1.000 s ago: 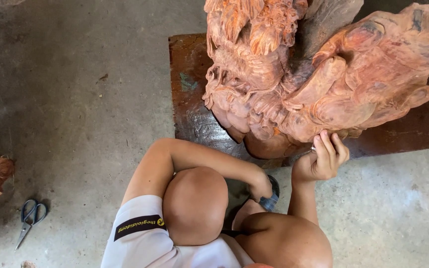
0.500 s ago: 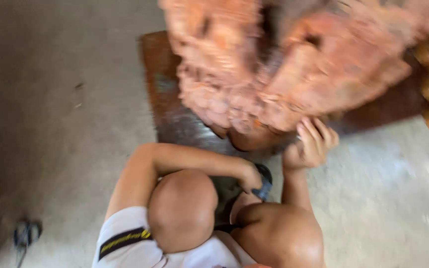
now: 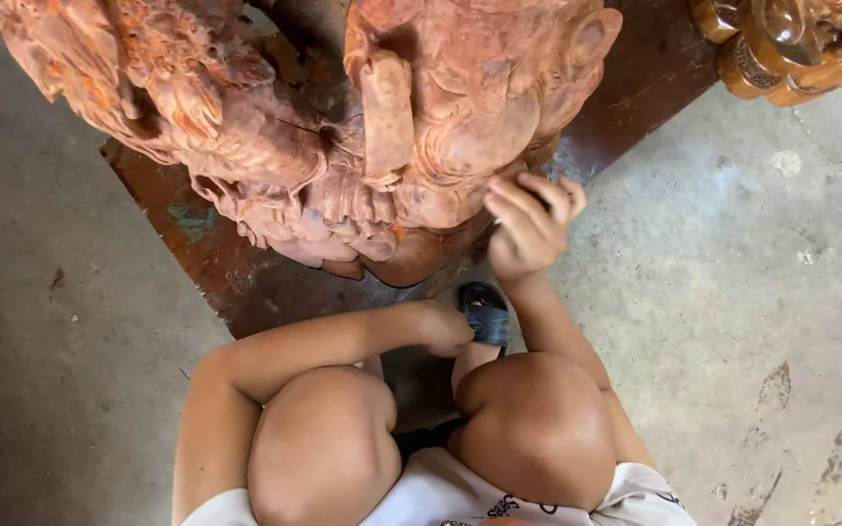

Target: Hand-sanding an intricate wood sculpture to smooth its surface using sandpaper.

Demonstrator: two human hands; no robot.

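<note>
You squat on the concrete floor [image 3: 733, 292], knees up, before a large reddish wood carving [image 3: 392, 127] that stands on a dark rusty plate [image 3: 236, 282] at the far side of the scene. Your right hand [image 3: 530, 229] presses against the carving's lower right edge, fingers [image 3: 538, 195] bunched together and curled on the wood; whether they pinch anything, you cannot tell. Your left hand [image 3: 445, 328] lies low beneath the carving, loosely closed, just beside your dark sandal [image 3: 485, 314]. A varnished carved piece [image 3: 791, 49] sits far right.
</note>
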